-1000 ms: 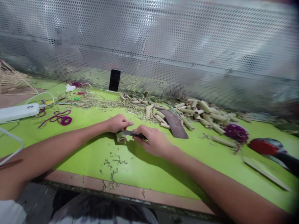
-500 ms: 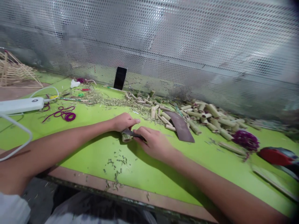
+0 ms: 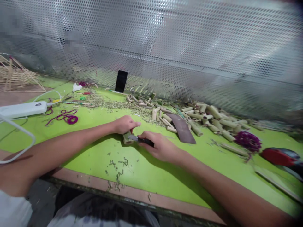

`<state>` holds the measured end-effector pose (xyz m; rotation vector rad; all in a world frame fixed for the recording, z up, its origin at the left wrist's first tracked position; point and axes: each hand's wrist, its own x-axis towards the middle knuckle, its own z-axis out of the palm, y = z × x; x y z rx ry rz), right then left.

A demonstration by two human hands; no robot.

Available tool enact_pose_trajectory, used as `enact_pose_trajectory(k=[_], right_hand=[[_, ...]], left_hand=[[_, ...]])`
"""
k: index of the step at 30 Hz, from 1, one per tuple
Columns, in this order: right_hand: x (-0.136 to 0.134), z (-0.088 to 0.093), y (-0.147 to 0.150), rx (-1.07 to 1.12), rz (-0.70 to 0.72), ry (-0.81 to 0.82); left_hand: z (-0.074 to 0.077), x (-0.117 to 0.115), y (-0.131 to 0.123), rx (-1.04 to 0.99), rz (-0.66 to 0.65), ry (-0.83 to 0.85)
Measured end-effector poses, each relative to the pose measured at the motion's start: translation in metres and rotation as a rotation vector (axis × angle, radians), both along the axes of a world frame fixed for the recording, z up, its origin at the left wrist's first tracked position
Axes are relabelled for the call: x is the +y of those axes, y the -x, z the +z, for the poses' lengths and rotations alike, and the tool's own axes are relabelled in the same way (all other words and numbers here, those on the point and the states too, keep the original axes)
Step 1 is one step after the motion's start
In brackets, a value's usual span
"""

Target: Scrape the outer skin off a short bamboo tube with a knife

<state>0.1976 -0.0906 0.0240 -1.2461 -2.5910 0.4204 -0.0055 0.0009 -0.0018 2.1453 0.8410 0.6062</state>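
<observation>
My left hand (image 3: 124, 124) curls over a short green bamboo tube (image 3: 127, 139) and holds it against the green tabletop (image 3: 146, 167). My right hand (image 3: 161, 146) grips a black-handled knife (image 3: 144, 140), and its steel blade lies on the tube. The fingers of my left hand hide the top of the tube. Small bamboo shavings (image 3: 115, 167) are scattered on the table below my hands.
A heap of cut bamboo tubes (image 3: 210, 118) and a dark flat plate (image 3: 181, 129) lie beyond my hands. Purple cord (image 3: 68, 119), a white power strip (image 3: 23, 109), a phone (image 3: 121, 81) and a red tool (image 3: 276, 155) surround them. Perforated metal (image 3: 151, 41) stands behind.
The knife has shifted slightly right and lower across the tube, with my right hand moving the same way. The tube stays in my left hand, and the view has shifted slightly.
</observation>
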Motion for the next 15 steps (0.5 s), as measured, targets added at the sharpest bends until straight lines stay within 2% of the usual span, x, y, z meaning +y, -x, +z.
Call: enact_pose_trajectory(k=[8, 15], right_hand=[[0.002, 0.004, -0.015, 0.066, 0.09, 0.031], [0.004, 0.0, -0.003, -0.001, -0.087, -0.067]], left_hand=[[0.002, 0.001, 0.002, 0.014, 0.037, 0.006], [0.002, -0.001, 0.002, 0.008, 0.075, -0.016]])
